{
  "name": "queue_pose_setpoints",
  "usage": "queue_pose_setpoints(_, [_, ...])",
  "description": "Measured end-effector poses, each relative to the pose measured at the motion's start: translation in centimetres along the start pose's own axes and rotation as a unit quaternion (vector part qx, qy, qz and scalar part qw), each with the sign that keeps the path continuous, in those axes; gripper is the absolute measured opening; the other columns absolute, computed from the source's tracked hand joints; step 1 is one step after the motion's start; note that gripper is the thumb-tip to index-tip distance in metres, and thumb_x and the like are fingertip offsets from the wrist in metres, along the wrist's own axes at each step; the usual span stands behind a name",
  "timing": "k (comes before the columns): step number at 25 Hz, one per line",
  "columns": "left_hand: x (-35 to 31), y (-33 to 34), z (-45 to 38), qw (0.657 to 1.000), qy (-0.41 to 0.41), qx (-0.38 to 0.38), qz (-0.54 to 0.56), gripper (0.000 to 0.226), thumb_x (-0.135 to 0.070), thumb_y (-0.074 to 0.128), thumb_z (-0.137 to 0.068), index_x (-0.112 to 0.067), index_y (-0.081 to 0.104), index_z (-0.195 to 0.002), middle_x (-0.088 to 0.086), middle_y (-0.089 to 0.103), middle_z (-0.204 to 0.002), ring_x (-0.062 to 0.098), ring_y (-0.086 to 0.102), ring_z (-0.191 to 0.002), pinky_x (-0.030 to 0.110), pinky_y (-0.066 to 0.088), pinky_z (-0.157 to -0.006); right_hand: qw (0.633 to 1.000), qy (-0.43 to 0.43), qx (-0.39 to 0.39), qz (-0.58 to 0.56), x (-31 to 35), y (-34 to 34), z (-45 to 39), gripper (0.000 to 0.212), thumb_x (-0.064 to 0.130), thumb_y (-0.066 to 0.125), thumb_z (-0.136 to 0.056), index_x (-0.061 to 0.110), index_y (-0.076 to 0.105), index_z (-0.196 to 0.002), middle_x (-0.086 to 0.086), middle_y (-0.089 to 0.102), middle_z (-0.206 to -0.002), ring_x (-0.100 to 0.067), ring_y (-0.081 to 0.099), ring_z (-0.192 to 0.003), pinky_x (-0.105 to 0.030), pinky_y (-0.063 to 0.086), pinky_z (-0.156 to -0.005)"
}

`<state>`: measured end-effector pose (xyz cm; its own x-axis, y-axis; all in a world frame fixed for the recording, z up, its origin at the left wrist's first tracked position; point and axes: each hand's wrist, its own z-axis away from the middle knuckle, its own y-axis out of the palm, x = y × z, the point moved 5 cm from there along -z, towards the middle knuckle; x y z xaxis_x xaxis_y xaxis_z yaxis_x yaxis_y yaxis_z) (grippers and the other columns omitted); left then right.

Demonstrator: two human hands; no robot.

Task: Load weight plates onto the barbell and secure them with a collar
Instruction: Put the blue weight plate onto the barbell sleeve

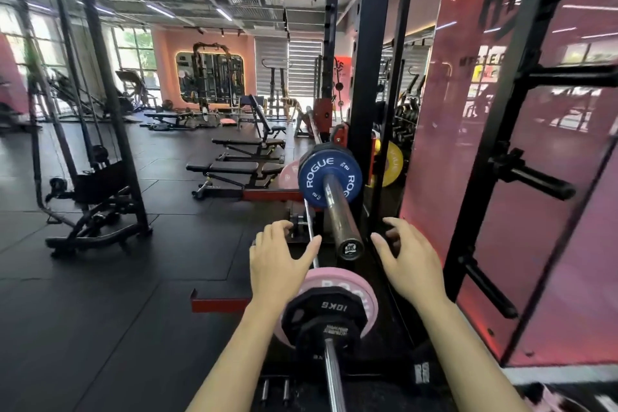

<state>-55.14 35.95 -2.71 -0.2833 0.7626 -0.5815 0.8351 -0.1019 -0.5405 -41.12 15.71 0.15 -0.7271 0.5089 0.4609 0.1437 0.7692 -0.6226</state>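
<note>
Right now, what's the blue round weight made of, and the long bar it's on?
The blue plate looks like matte rubber or a rubber-like coating: dull surface, white printed letters, no sharp glints. The barbell sleeve looks like bare polished metal, probably steel: grey, with bright streaks of reflected light along it.

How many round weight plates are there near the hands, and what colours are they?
Blue plate: 1
Pink plates, one low by the hands and one behind the blue: 2
Black 10KG plate: 1
Yellow plate: 1
Total: 5
</note>
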Motion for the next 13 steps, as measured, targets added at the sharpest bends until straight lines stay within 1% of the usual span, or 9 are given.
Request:
queue_pose_setpoints(3, [-2.2,-2.0,1.7,1.0,0.008,-0.006,-0.015,0.063,-0.074,0.048,-0.084,-0.023,0.052,-0.121,-0.009,0.056,-0.116,0.015,0.05,-0.107,0.042,0.041,-0.097,1.0,-0.018,-0.013,-0.005,1.2,-2.2,1.4,0.039,0.045,0.057,-0.092,0.023,0.056,-0.125,0.006,0.062,-0.101,-0.018,0.059,-0.097,-0.028,0.039,-0.07])
queue_pose_setpoints(5, [-3.2,-3.1,2.8,1.0,0.007,-0.003,-0.025,0.063,-0.074,0.047,-0.084,-0.024,0.051,-0.122,-0.01,0.056,-0.117,0.014,0.05,-0.108,0.04,0.041,-0.097,1.0,-0.02,-0.005,-0.006,1.6,-3.4,2.5,0.04,0.045,0.057,-0.092,0.023,0.055,-0.126,0.006,0.061,-0.099,-0.019,0.059,-0.097,-0.029,0.039,-0.07])
queue_pose_setpoints(8, [-4.2,-4.6,5.0,0.999,0.01,0.0,-0.033,0.064,-0.075,0.045,-0.083,-0.025,0.051,-0.122,-0.01,0.056,-0.117,0.014,0.05,-0.108,0.039,0.041,-0.095,1.0,-0.025,0.006,-0.014,1.9,-4.9,4.7,0.041,0.045,0.057,-0.092,0.023,0.055,-0.127,0.005,0.062,-0.103,-0.019,0.058,-0.101,-0.031,0.042,-0.072])
queue_pose_setpoints(11, [-3.7,-5.8,8.0,0.999,-0.008,-0.019,-0.041,0.065,-0.077,0.043,-0.081,-0.025,0.053,-0.12,-0.011,0.057,-0.114,0.014,0.05,-0.106,0.035,0.041,-0.091,0.998,-0.026,0.016,-0.047,1.9,-5.2,7.2,0.041,0.044,0.058,-0.092,0.023,0.055,-0.127,0.005,0.063,-0.104,-0.017,0.058,-0.101,-0.031,0.045,-0.075])
queue_pose_setpoints(13, [-2.9,-6.3,10.3,0.999,-0.017,-0.009,-0.049,0.064,-0.076,0.044,-0.082,-0.025,0.053,-0.12,-0.011,0.057,-0.115,0.013,0.05,-0.107,0.034,0.039,-0.09,0.997,-0.03,0.03,-0.069,2.4,-4.6,8.9,0.042,0.045,0.059,-0.091,0.024,0.055,-0.128,0.005,0.063,-0.104,-0.017,0.059,-0.099,-0.031,0.045,-0.075])
